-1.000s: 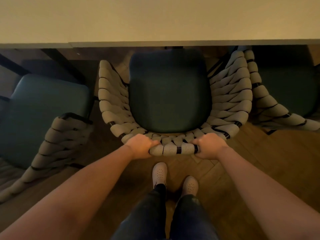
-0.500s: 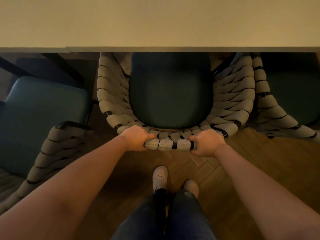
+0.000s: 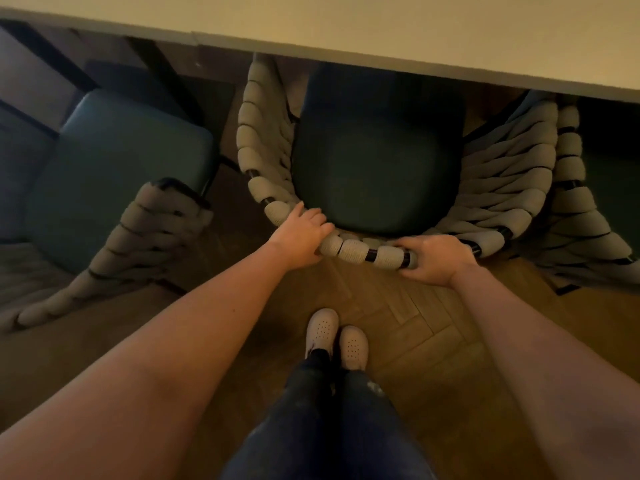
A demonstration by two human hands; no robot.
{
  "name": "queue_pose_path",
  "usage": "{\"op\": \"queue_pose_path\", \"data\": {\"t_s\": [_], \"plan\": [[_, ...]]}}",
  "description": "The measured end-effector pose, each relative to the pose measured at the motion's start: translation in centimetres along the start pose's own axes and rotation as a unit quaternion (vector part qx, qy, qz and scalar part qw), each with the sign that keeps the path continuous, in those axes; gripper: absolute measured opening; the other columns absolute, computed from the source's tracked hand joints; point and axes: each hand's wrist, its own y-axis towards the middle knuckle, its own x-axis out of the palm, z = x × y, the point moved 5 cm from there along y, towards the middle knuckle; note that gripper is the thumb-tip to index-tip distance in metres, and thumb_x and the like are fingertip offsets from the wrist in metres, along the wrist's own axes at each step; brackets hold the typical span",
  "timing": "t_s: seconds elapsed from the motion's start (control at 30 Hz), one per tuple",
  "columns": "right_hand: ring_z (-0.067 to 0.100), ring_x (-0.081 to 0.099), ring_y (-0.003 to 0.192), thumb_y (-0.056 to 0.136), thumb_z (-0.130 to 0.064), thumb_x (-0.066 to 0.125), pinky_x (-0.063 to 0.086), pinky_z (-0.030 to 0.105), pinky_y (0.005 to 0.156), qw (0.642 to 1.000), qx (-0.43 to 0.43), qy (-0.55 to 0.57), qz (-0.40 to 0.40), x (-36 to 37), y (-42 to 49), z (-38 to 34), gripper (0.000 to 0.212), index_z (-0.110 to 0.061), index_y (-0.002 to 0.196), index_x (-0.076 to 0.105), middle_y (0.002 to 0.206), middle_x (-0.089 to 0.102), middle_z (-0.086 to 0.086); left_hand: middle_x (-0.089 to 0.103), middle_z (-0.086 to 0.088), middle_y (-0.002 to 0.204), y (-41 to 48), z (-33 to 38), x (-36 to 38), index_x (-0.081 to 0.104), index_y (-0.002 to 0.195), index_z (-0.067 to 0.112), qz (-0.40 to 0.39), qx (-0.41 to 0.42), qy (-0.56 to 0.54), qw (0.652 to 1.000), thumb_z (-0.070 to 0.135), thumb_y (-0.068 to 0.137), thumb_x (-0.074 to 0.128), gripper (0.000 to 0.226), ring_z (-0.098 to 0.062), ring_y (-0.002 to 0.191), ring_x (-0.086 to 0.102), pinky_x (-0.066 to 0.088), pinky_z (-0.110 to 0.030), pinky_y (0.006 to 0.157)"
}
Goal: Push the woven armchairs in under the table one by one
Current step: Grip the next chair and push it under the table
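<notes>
Snugly round armchair point(image 3: 360, 251): left hand point(image 3: 300, 237) (right hand point(image 3: 439, 258))

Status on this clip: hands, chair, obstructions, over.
Left hand and right hand grip back rim of grey woven armchair, dark green seat. Seat front under pale tabletop. Beside it: left neighbour chair, right neighbour chair; nothing seen blocking.

A wooden floor point(image 3: 433, 327) laid in a herringbone pattern spreads from about three o'clock down to six. At six o'clock stand two pale perforated shoes close together, the left shoe point(image 3: 322, 329) slightly ahead of the right shoe point(image 3: 353, 344), below dark trousers point(image 3: 325, 427).
</notes>
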Motion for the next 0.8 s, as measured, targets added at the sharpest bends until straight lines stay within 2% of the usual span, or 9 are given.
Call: {"op": "queue_pose_path", "data": {"t_s": [0.1, 0.23, 0.33, 0.43, 0.6, 0.73, 0.8], "plan": [[0.012, 0.058, 0.106, 0.083, -0.055, 0.065, 0.047, 0.031, 0.087, 1.0, -0.015, 0.02, 0.009, 0.1, -0.5, -0.5, 0.062, -0.036, 0.138, 0.043, 0.12, 0.061, -0.007, 0.019, -0.011, 0.159, -2.6, 0.8, 0.3, 0.027, 0.15, 0.022, 0.045, -0.031, -0.034, 0.998, 0.039, 0.091, 0.06, 0.07, -0.028, 0.149, 0.008, 0.004, -0.049, 0.121], [0.021, 0.05, 0.123, 0.084, -0.063, 0.056, 0.047, 0.039, 0.099, 0.992, -0.049, 0.039, 0.112, -0.4, -1.4, -2.7, 0.072, -0.027, 0.144, 0.04, 0.136, 0.051, 0.002, 0.003, -0.013, 0.162, -7.2, 0.8, 1.2, 0.02, 0.154, 0.022, 0.107, -0.078, -0.087, 0.987, 0.035, 0.092, 0.059, 0.074, -0.03, 0.149, -0.004, -0.001, -0.047, 0.121], [0.026, 0.047, 0.126, 0.084, -0.065, 0.046, 0.045, 0.044, 0.103, 0.979, -0.107, 0.034, 0.17, -0.6, -0.9, -7.2, 0.073, -0.021, 0.143, 0.042, 0.138, 0.049, 0.009, -0.005, -0.013, 0.162, -10.9, -0.7, 3.2, 0.013, 0.155, 0.023, 0.1, -0.128, -0.1, 0.982, 0.036, 0.093, 0.058, 0.077, -0.029, 0.148, -0.011, -0.009, -0.044, 0.118], [0.028, 0.044, 0.13, 0.087, -0.057, 0.05, 0.039, 0.046, 0.108, 0.966, -0.169, 0.019, 0.195, -0.2, 0.5, -13.8, 0.067, -0.018, 0.142, 0.044, 0.141, 0.046, 0.012, -0.011, -0.012, 0.161, -14.9, -3.6, 5.6, 0.007, 0.155, 0.024, 0.092, -0.192, -0.119, 0.97, 0.037, 0.093, 0.057, 0.081, -0.028, 0.147, -0.016, -0.009, -0.043, 0.119], [0.03, 0.04, 0.135, 0.086, -0.054, 0.054, 0.034, 0.046, 0.113, 0.955, -0.243, -0.018, 0.167, 1.4, 4.6, -26.8, 0.07, -0.018, 0.144, 0.041, 0.145, 0.043, 0.014, -0.005, -0.014, 0.161, -23.3, -10.5, 9.6, 0.012, 0.155, 0.022, 0.115, -0.281, -0.138, 0.943, 0.037, 0.088, 0.064, 0.086, -0.028, 0.148, -0.01, -0.006, -0.045, 0.119], [0.03, 0.037, 0.138, 0.087, -0.051, 0.06, 0.019, 0.039, 0.117, 0.943, -0.287, -0.049, 0.161, 2.9, 8.0, -38.8, 0.073, -0.014, 0.146, 0.039, 0.147, 0.041, 0.015, 0.02, -0.021, 0.157, -32.1, -17.5, 13.8, 0.031, 0.15, 0.015, 0.14, -0.299, -0.11, 0.938, 0.04, 0.07, 0.081, 0.097, -0.037, 0.146, 0.016, 0.014, -0.055, 0.117], [0.031, 0.034, 0.14, 0.086, -0.051, 0.062, 0.017, 0.04, 0.118, 0.944, -0.282, -0.047, 0.162, 3.8, 9.5, -44.0, 0.076, -0.012, 0.147, 0.037, 0.149, 0.039, 0.016, 0.028, -0.023, 0.154, -36.2, -21.0, 16.1, 0.034, 0.148, 0.013, 0.129, -0.299, -0.098, 0.94, 0.043, 0.06, 0.086, 0.107, -0.04, 0.143, 0.026, 0.021, -0.058, 0.114]]}}
